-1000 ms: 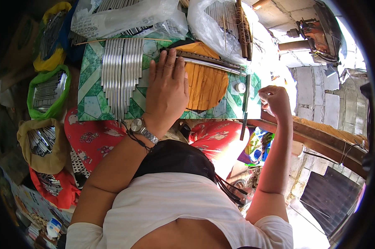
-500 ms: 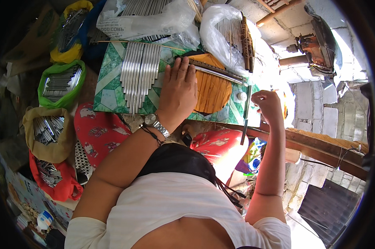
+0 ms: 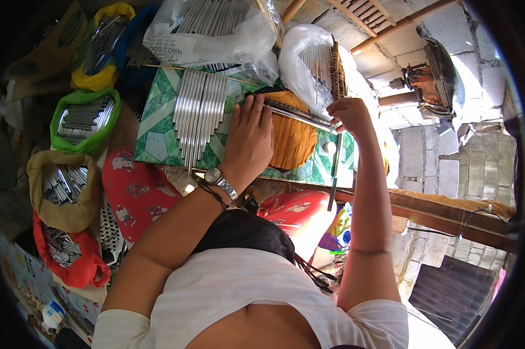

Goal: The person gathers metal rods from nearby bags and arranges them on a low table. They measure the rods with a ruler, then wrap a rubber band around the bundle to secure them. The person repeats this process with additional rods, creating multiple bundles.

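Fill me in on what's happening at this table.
A person is sorting thin silver metal rods laid in a row on a green patterned tabletop. The left hand lies flat beside the rods, over an orange wooden board. The right hand is raised and closed near a long metal bar. Green, tan and red bags at the left hold more rods.

The left hand point(image 3: 248, 142) lies flat, covering part of the green patterned surface point(image 3: 157, 139) and the near end of the orange board point(image 3: 294, 145). What the right hand's point(image 3: 346, 113) closed fingers point(image 3: 336, 109) grip cannot be made out. Rod ends inside the clear plastic bag point(image 3: 216, 35) are cut off at the picture's top edge.
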